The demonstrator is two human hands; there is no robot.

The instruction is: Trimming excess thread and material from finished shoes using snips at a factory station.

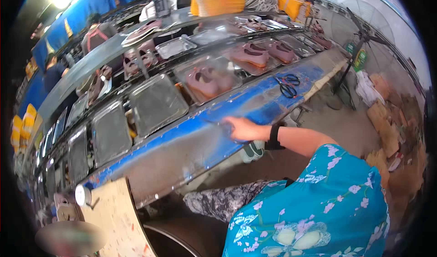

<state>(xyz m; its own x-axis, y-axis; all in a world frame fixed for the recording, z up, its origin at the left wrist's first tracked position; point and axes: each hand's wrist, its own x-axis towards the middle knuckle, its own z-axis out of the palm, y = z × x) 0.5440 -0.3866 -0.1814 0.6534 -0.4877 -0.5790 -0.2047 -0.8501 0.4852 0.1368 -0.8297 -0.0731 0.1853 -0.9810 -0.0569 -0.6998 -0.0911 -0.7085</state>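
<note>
Right grip (245,129) at the table (164,170), between its long edges; too blurred to tell how far open or whether holding anything. Mauve shoes (205,88) just beyond the far edge, in one of a row of trays (159,104). Scissors (286,85) toward the table's right end, a board (116,211) at the left.

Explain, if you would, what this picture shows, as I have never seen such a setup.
There is no robot here: a person works bare-handed, and a wide camera on the head took this picture, bending straight edges. What appears to be the right hand, with a black wristband, is at the blue ledge; blur hides whether it holds anything. The left hand is not in view. Scissors lie farther along that ledge, and beyond it are trays, some carrying shoes.
</note>
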